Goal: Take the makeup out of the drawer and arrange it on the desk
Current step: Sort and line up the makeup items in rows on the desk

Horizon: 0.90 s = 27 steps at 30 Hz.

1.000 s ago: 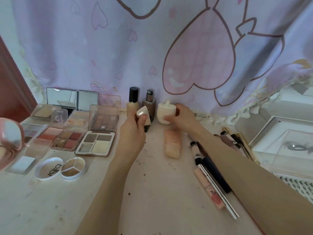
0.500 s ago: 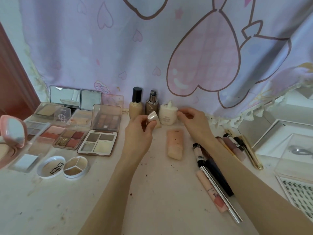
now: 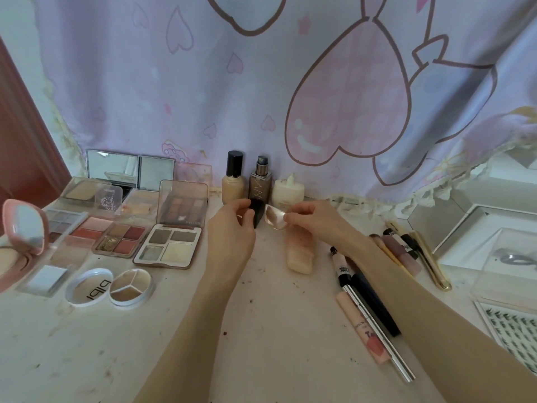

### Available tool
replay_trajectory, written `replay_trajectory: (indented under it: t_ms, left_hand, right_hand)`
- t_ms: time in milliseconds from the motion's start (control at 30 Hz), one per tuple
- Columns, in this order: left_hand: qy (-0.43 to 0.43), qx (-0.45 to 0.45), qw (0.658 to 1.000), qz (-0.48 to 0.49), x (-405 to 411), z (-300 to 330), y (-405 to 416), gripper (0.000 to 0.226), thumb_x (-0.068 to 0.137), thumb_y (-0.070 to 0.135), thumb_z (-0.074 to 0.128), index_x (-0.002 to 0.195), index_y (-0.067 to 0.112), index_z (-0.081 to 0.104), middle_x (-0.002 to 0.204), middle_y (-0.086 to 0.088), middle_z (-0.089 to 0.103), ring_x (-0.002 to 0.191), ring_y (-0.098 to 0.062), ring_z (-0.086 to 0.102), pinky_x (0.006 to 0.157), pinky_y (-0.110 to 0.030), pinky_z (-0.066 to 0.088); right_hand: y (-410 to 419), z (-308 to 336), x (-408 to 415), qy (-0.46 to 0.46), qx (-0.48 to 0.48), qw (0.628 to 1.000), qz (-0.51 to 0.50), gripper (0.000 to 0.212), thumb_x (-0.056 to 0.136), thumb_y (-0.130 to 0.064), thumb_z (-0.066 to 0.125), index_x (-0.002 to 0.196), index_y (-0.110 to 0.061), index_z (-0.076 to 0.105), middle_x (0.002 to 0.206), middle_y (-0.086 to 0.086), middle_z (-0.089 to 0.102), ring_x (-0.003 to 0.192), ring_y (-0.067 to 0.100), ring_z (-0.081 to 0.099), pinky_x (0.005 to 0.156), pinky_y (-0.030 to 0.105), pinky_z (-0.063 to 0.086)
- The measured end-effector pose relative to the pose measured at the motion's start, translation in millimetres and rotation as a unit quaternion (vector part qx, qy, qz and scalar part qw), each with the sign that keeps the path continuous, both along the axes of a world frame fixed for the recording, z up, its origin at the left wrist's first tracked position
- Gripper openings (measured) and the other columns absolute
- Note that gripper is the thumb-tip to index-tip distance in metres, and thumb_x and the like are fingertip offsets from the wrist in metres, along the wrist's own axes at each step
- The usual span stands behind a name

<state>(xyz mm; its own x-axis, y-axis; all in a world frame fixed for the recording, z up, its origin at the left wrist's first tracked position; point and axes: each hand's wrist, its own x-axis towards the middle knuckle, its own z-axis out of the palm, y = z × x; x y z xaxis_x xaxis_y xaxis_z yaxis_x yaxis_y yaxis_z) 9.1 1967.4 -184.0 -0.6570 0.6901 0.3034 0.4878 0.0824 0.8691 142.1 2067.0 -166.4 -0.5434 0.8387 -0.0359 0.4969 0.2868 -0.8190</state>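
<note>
Head view. Both hands meet above the back of the tabletop (image 3: 270,330), sharing one small item. Left hand (image 3: 231,231): fingers curled, pinching the black part (image 3: 257,213) of the item, a dark, squarish cap or base. Right hand (image 3: 316,222): fingers pinch the metallic piece (image 3: 274,218), rose-gold, glossy, wedge-shaped, catching light. The two parts sit touching, tilted, held just off the surface; whether they are joined or separate cannot be told.

Just behind the fingers, against the heart-print curtain (image 3: 261,82), three items stand upright in a row: a beige foundation bottle (image 3: 232,184) with black cap, a brown pump bottle (image 3: 260,183), and a cream-white bottle (image 3: 289,190).

Directly below the right fingers lies a peach tube (image 3: 299,254), flat on the tabletop. Right of that wrist, partly hidden by the forearm: a cluster of pens and slim tubes (image 3: 366,309), lying lengthwise, some touching.

Left of the left hand: a four-pan eyeshadow palette (image 3: 168,248), lid propped open; beside it a red-toned palette (image 3: 120,239); nearer the viewer, a round three-part concealer pot (image 3: 130,286) with its lid (image 3: 87,287) just beside. Far left edge, a pink compact (image 3: 24,231), open, mirror up.

Far right: clear box (image 3: 508,274) and a lash tray (image 3: 511,330), well apart from the hands.
</note>
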Motion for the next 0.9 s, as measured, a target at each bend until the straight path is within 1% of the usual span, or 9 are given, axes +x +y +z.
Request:
replay_trajectory:
  t_ms: [100,200,267,367,433,500,600,767,900]
  left_hand:
    - [0.009,-0.001,1.0,0.006,1,0,0,0.025,0.092,0.013,0.052,0.114,0.012,0.063,0.102,-0.003,0.066,0.084,-0.008,0.051,0.07,-0.009,0.031]
    - [0.001,-0.007,1.0,0.003,2,0,0,0.024,0.092,0.014,0.051,0.111,0.013,0.064,0.099,-0.003,0.069,0.087,-0.011,0.056,0.07,-0.011,0.032]
    - [-0.004,-0.014,1.0,0.003,1,0,1,0.024,0.091,0.015,0.051,0.111,0.014,0.065,0.099,-0.002,0.069,0.09,-0.013,0.058,0.072,-0.014,0.034]
    - [0.0,-0.016,1.0,-0.003,1,1,1,0.024,0.091,0.015,0.052,0.111,0.015,0.065,0.099,-0.002,0.067,0.084,-0.009,0.052,0.069,-0.012,0.033]
    - [0.006,-0.014,1.0,-0.02,2,1,0,0.023,0.091,0.014,0.053,0.111,0.014,0.065,0.095,-0.001,0.066,0.083,-0.008,0.051,0.071,-0.012,0.034]
    - [0.008,-0.019,0.999,-0.039,3,1,-1,0.022,0.091,0.015,0.053,0.11,0.015,0.065,0.09,0.003,0.064,0.083,-0.008,0.052,0.075,-0.016,0.038]
    - [0.013,-0.044,0.997,-0.069,6,-1,-1,0.019,0.091,0.017,0.055,0.106,0.018,0.066,0.082,0.009,0.06,0.08,-0.007,0.053,0.077,-0.023,0.046]
    - [0.032,-0.066,0.994,-0.084,8,-4,1,0.017,0.091,0.02,0.054,0.104,0.02,0.066,0.09,0.005,0.067,0.082,-0.006,0.055,0.072,-0.017,0.037]
    - [0.033,-0.063,0.994,-0.08,6,-4,2,0.017,0.092,0.021,0.053,0.103,0.02,0.066,0.091,0.004,0.069,0.084,-0.007,0.057,0.073,-0.019,0.039]
  right_hand:
    - [6,-3,-6,-0.09,0.037,0.995,0.004,0.019,0.082,-0.029,0.064,0.086,-0.011,0.071,0.089,0.003,0.068,0.082,0.013,0.058,0.067,0.02,0.042]
    - [11,-6,-11,-0.132,0.048,0.99,0.004,0.032,0.082,-0.029,0.061,0.087,0.002,0.067,0.085,0.017,0.064,0.075,0.014,0.05,0.067,0.028,0.038]
    - [12,-6,-12,-0.134,0.06,0.989,0.006,0.032,0.083,-0.03,0.061,0.088,0.001,0.067,0.08,0.007,0.06,0.076,0.013,0.05,0.068,0.028,0.038]
    - [11,-9,-8,-0.128,0.099,0.987,-0.006,0.028,0.088,-0.031,0.06,0.104,-0.011,0.07,0.098,-0.002,0.064,0.089,0.009,0.054,0.075,0.022,0.039]
    - [9,-11,-1,-0.112,0.146,0.983,-0.019,0.024,0.092,-0.024,0.054,0.109,-0.016,0.067,0.11,-0.002,0.065,0.094,0.007,0.052,0.078,0.019,0.035]
    - [8,-11,8,-0.112,0.208,0.972,-0.004,0.026,0.092,-0.012,0.049,0.11,-0.019,0.067,0.116,-0.001,0.063,0.102,0.013,0.052,0.088,0.025,0.038]
    - [6,-10,21,-0.2,0.281,0.933,0.1,0.044,0.087,-0.001,0.046,0.118,-0.027,0.063,0.127,-0.003,0.055,0.113,0.022,0.044,0.098,0.04,0.035]
    - [4,-1,28,-0.338,0.312,0.861,0.217,0.061,0.083,-0.005,0.048,0.138,-0.033,0.041,0.141,-0.006,0.04,0.118,0.021,0.034,0.096,0.036,0.036]
    - [9,10,19,-0.419,0.359,0.789,0.27,0.062,0.086,-0.022,0.056,0.14,-0.039,0.033,0.132,-0.003,0.041,0.116,0.019,0.037,0.089,0.033,0.039]
